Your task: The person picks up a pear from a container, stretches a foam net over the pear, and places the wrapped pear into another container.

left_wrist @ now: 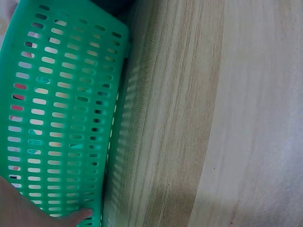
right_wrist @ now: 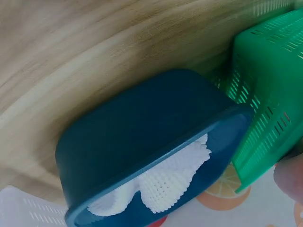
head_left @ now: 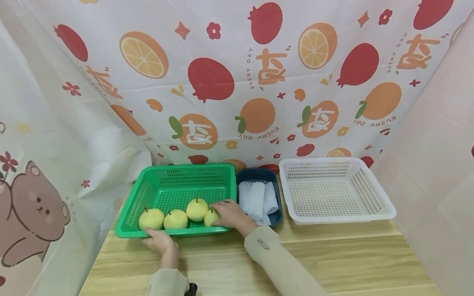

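Several yellow-green pears (head_left: 197,210) with dark stems lie along the front side of a green perforated basket (head_left: 173,232). My left hand (head_left: 161,242) grips that basket's front rim near the left pear; in the left wrist view its thumb (left_wrist: 75,218) lies against the outer wall. Reaching over the right part of the basket, my right hand (head_left: 233,214) has its fingers around the rightmost pear (head_left: 211,217), partly covering it. Only a fingertip of this hand shows in the right wrist view, beside the green basket wall (right_wrist: 270,118).
A dark blue bin (head_left: 278,215) holding white foam net sleeves (head_left: 257,200) stands right of the green basket. Farther right is a white perforated basket (head_left: 341,219). All stand on a wooden table (head_left: 347,258) before a fruit-print curtain (head_left: 234,103).
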Tool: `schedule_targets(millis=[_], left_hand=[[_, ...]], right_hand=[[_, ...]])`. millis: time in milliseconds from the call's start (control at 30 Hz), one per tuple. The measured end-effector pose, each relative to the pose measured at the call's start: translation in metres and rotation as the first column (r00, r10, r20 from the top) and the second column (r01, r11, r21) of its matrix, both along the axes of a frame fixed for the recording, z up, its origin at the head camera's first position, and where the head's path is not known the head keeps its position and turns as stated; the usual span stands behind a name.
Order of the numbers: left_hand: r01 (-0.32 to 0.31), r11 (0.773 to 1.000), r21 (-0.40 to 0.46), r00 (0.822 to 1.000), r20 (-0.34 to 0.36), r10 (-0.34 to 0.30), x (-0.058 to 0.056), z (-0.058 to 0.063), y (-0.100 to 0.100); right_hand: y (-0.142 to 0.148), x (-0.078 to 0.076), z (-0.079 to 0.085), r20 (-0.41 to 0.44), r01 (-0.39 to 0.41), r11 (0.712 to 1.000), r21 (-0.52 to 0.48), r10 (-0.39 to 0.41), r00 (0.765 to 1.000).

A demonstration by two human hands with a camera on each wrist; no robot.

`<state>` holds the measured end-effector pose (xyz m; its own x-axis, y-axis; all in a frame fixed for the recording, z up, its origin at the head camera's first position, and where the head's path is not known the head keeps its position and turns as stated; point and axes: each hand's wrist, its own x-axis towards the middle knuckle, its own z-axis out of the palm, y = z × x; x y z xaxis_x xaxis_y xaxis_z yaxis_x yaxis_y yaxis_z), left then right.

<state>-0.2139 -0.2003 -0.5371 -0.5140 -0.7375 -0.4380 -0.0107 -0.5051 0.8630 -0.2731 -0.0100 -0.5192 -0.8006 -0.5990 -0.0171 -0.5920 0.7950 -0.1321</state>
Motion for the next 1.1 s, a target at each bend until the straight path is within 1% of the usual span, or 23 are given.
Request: schedule_targets(millis=[233,367,500,700,933,1000,1100], left_hand=[[-0.005,1.0,0.004,1.0,-0.014,0.005,0.0,0.001,-0.002],[-0.022,1.0,0.012,1.0,-0.012,0.022,0.002,-0.001,-0.002],[-0.039,0.999,-0.004,0.999,0.012,0.039,0.003,-0.004,-0.004],[-0.018,1.0,-0.012,0.999,0.032,0.018,-0.001,-0.005,-0.004],[0.016,1.0,-0.023,0.998,0.054,-0.014,-0.001,-0.003,-0.002],[0.021,0.999,-0.027,0.999,0.047,-0.02,-0.001,-0.001,-0.003],[0.011,0.999,-0.048,0.999,0.034,-0.009,0.001,0.002,-0.003]], right_hand=[[-0.01,-0.001,0.002,0.023,0.061,0.99,0.129,-0.065,0.998],[-0.011,0.0,0.002,0.054,0.056,0.986,0.158,-0.066,0.996],[-0.01,0.0,0.002,0.068,0.025,0.99,0.139,-0.035,0.997],[-0.007,-0.001,0.005,0.052,0.013,0.993,0.116,-0.019,0.998],[-0.003,-0.002,0.003,0.017,-0.005,0.996,0.094,0.004,1.0],[-0.002,-0.003,0.003,0.006,-0.014,0.997,0.075,0.014,1.0],[0.0,-0.002,0.004,-0.01,-0.035,0.999,0.028,0.035,0.999]])
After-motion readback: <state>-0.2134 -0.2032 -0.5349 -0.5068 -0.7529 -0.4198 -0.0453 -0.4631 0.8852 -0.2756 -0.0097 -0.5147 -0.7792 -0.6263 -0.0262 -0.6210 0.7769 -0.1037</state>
